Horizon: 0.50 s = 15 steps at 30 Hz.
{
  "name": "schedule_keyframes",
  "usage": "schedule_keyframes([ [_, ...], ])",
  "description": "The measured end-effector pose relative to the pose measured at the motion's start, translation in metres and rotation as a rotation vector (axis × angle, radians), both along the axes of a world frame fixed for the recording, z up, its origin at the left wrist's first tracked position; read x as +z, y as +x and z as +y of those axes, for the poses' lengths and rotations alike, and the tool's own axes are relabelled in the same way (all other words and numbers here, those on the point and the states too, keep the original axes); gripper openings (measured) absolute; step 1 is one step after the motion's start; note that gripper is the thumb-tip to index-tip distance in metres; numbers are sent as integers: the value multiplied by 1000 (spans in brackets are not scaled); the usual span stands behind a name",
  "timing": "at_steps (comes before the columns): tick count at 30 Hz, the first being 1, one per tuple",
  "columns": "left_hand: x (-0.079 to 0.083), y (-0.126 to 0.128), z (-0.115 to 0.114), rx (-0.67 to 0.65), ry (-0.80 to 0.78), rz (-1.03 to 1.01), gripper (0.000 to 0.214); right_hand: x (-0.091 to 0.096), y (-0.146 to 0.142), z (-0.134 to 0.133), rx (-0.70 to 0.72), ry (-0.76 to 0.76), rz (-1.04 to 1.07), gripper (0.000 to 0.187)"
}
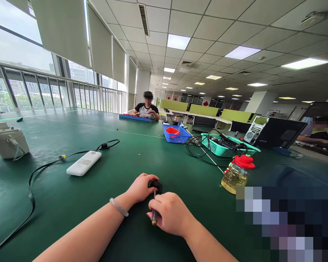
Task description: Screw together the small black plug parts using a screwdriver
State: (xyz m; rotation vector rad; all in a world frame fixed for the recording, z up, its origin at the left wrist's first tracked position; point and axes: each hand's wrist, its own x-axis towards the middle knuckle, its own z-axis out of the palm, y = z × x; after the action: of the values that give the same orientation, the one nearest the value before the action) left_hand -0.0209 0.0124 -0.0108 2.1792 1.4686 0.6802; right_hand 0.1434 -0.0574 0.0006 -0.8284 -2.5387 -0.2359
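On the green table, my left hand [142, 186] is closed on a small black boxy part [155, 186], whose exact kind I cannot make out. My right hand [169, 213] grips a screwdriver [154, 215] by its dark handle, which has a brass-coloured end cap facing me. The thin shaft points away from me and its tip meets the near side of the black part. Where exactly the tip sits is too small to tell. A pale bangle circles my left wrist.
A white power bank [84, 163] and a black cable [32, 182] lie to the left, with a beige bottle [9, 140] beyond. To the right stand a red-capped jar [235, 178], a teal basket [211, 145] of cables and a blue basket [177, 138]. A person [147, 107] sits opposite.
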Motion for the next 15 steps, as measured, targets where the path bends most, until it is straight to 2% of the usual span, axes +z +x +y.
schedule_keyframes([
  [4,1,1,0,-2,3,10,43,0,0,0,-27,-2,2,7],
  [10,0,0,0,-19,19,16,43,5,7,3,-130,74,167,14],
  [15,-1,-1,1,-30,34,18,41,8,12,4,-137,83,225,15],
])
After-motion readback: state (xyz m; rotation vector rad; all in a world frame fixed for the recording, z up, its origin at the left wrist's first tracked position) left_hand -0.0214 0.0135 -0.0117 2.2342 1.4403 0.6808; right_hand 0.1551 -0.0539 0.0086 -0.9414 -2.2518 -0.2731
